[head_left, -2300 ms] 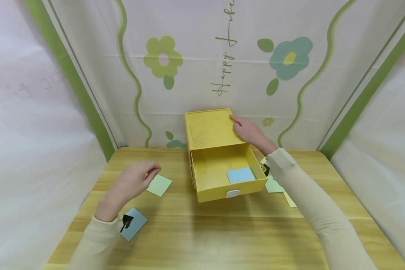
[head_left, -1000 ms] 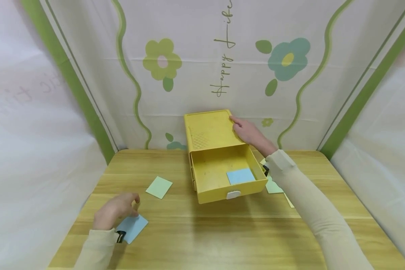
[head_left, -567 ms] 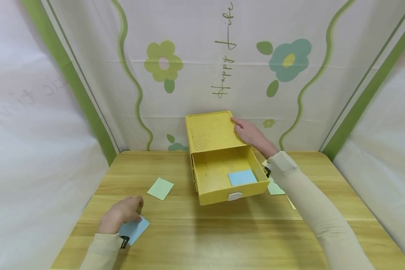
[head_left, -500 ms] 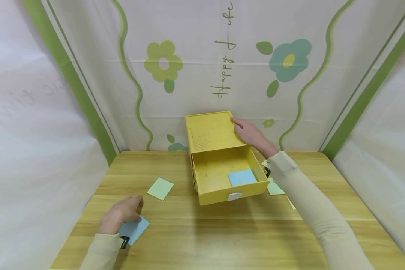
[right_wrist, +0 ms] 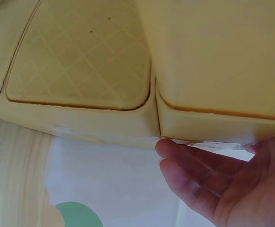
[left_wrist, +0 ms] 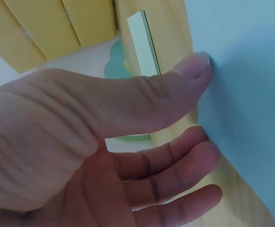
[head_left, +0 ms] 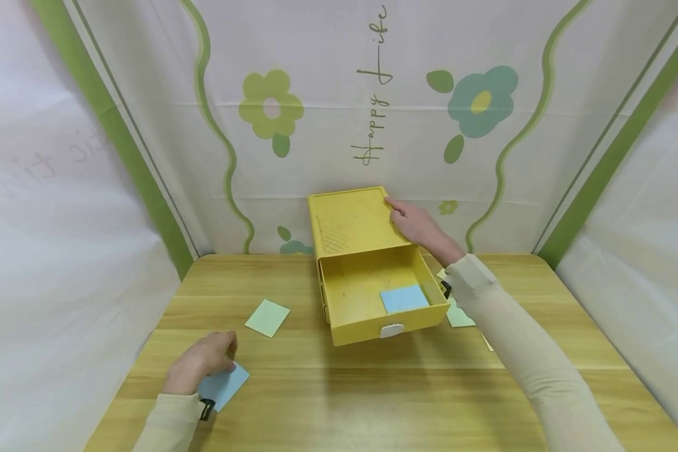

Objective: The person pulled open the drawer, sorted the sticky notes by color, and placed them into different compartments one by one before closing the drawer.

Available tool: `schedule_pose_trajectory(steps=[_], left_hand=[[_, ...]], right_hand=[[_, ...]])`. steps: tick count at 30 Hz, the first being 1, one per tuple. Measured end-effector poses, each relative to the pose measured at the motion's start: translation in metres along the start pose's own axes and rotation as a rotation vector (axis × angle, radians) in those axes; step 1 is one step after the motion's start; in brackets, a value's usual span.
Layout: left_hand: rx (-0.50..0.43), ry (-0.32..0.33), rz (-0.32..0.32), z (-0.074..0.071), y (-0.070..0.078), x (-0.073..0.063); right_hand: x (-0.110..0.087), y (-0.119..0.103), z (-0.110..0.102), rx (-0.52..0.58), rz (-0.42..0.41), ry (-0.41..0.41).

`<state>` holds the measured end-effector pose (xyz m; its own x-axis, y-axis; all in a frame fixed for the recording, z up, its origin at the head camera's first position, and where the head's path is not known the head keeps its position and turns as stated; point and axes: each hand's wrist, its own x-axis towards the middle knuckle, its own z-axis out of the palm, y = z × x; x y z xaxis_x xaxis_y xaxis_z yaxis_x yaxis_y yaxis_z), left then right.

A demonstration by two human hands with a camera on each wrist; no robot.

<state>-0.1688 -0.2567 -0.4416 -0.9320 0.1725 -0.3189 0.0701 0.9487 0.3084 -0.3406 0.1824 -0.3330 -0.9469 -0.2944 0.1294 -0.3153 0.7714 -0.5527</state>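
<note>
My left hand (head_left: 200, 361) is down at a blue sticky-note pad (head_left: 226, 386) on the left of the table. In the left wrist view the thumb presses the near edge of the pad (left_wrist: 251, 99), while the fingertips meet it from below. A yellow drawer cabinet (head_left: 356, 220) stands at the back centre with its top drawer (head_left: 353, 329) pulled out. Inside that drawer lies another blue pad (head_left: 405, 299). My right hand (head_left: 415, 223) grips the cabinet's upper right edge, its fingers curled at the corner in the right wrist view.
A green pad (head_left: 267, 317) lies left of the cabinet. To its right, partly hidden by the right sleeve, are another green pad (head_left: 460, 316) and a pale yellow one (head_left: 487, 342). The pulled-out drawer juts over the wooden table (head_left: 361, 402); a printed curtain (head_left: 339, 125) hangs close behind.
My left hand has moved down and nearer from beside the green pad to the blue pad, and its thumb and fingers have closed at the pad's edge. The right hand stays on the cabinet.
</note>
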Motion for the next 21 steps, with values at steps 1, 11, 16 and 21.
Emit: schedule_pose_trajectory(steps=[1,11,16,21], left_hand=[[-0.002,0.003,-0.003,0.000,0.000,0.000],[-0.020,0.018,-0.027,-0.003,0.000,0.001],[0.024,0.053,0.014,0.001,-0.003,0.001],[0.004,0.056,0.055,0.004,-0.010,0.000]], right_hand=[[0.000,0.000,0.000,0.001,0.001,-0.001],[-0.002,0.002,-0.003,0.005,0.021,-0.002],[-0.001,0.001,-0.002,-0.002,0.006,-0.007],[-0.001,0.001,0.000,0.014,0.004,-0.003]])
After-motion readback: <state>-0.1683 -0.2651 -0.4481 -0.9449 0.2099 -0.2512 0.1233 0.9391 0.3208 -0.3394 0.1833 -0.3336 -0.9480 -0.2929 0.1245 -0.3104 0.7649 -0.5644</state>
